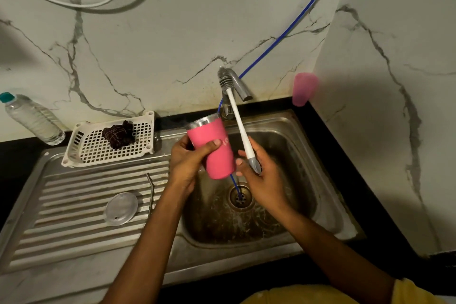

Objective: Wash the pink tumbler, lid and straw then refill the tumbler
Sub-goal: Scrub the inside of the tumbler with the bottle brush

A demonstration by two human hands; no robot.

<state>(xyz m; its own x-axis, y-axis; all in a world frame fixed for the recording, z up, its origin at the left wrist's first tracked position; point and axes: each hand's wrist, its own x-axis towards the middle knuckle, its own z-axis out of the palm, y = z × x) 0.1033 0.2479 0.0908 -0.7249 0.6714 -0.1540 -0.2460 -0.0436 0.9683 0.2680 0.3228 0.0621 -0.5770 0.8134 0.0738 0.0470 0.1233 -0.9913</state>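
My left hand (187, 160) grips the pink tumbler (217, 153) around its body, tilted with the steel rim up and to the left, above the sink basin (291, 170). My right hand (261, 180) holds a bottle brush (238, 118) by its grey handle end; the white shaft rises to the bristle head near the tap (238, 84). The brush is outside the tumbler. On the ribbed drainboard (74, 205) lie the clear lid (121, 208) and the bent metal straw (150, 195).
A white plastic basket (81, 148) with a dark scrubber (119, 136) sits behind the drainboard. A water bottle (32, 118) leans on the wall at left. A blue hose (291, 29) runs from the wall down into the drain. A pink cup (303, 92) sits in the right corner.
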